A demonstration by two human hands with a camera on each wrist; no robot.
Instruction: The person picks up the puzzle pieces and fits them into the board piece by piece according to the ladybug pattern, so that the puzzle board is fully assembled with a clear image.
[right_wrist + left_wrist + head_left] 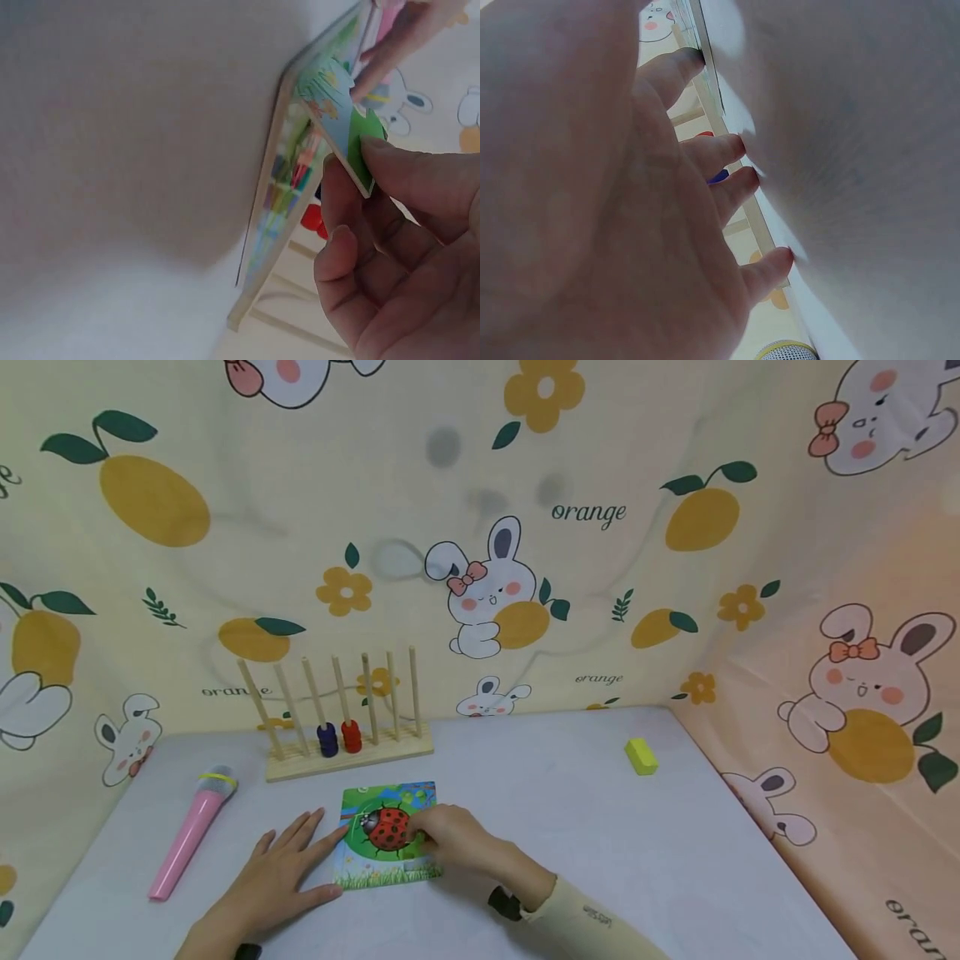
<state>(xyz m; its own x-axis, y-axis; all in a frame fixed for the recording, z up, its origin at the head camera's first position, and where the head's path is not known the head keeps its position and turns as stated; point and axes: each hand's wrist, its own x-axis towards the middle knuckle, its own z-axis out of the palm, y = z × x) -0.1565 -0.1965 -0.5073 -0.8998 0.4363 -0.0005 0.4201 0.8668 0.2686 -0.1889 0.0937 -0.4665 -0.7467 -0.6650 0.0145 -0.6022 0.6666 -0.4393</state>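
Observation:
A square ladybug jigsaw puzzle lies on the white table, a red spotted beetle on a green leaf. My left hand rests spread on the table at its left side, forefinger and thumb reaching the puzzle's left edge. At the opposite side my right hand pinches a puzzle piece between thumb and curled fingers. That puzzle piece, printed with green, pale blue and grass, is tilted up from the board in the right wrist view. Under it the puzzle's tray shows a multicoloured picture. In the left wrist view the left fingers are straight.
Behind the puzzle stands a wooden peg rack with several upright rods, dark blue rings and red rings. A pink toy microphone lies at the left. Toward the back right is a yellow-green block. A printed cloth hangs behind.

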